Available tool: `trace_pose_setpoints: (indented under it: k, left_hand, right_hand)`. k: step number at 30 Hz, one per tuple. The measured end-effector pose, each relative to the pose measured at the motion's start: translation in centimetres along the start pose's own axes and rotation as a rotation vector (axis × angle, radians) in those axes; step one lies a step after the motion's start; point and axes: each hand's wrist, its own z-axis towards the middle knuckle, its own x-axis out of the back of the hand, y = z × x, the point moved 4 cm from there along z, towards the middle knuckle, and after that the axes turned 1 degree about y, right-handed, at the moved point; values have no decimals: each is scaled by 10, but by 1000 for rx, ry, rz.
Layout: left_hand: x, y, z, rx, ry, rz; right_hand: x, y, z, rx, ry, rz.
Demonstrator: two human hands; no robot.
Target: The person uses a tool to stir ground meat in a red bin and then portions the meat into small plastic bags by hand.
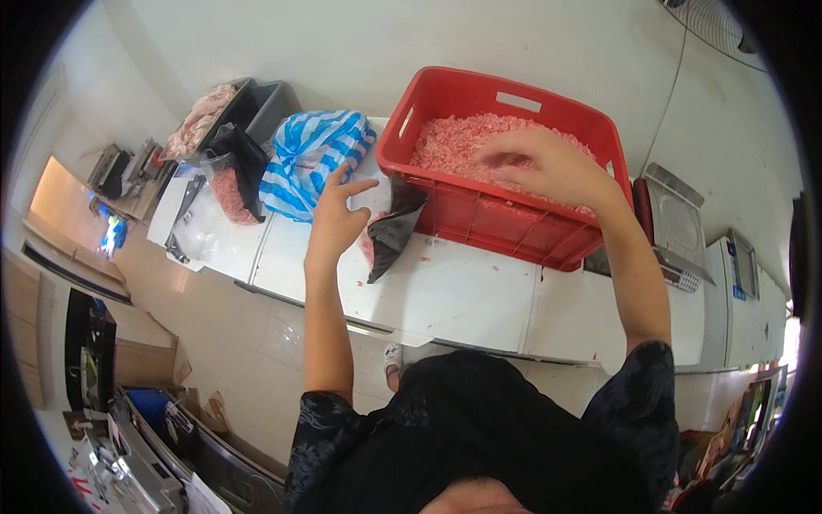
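Observation:
A red plastic crate (505, 218) holds a heap of pink ground meat (454, 141). My right hand (548, 163) is over the heap with its fingers curved and a gap between thumb and fingers; nothing shows in it. Left of the crate, my left hand (341, 210) is raised above the white table, a couple of fingers stretched out and apart, holding nothing I can see. Just right of it, a black plastic bag (398, 231) leans at the crate's corner with some pink meat at its side. A blue-and-white striped bag (312, 158) lies beyond my left hand.
Along the white tabletop (462, 300) stand a clear-and-black bag of ground meat (229, 193), grey bins (257, 111) with pale meat, and clear plastic (201, 227) at left. A metal weighing scale (676, 214) stands right of the crate. Meat crumbs dot the table.

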Motion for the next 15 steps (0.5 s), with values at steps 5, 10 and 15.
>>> trace_pose_setpoints:
  k: [5, 10, 15]
  left_hand:
    - [-22, 16, 12, 65, 9, 218]
    - [-22, 26, 11, 59, 46, 396]
    - [-23, 44, -4, -18, 151, 271]
  right_hand:
    - [15, 105, -84, -198, 228, 145]
    - [-2, 144, -114, -243, 362, 249]
    - [-13, 136, -104, -221, 427, 229]
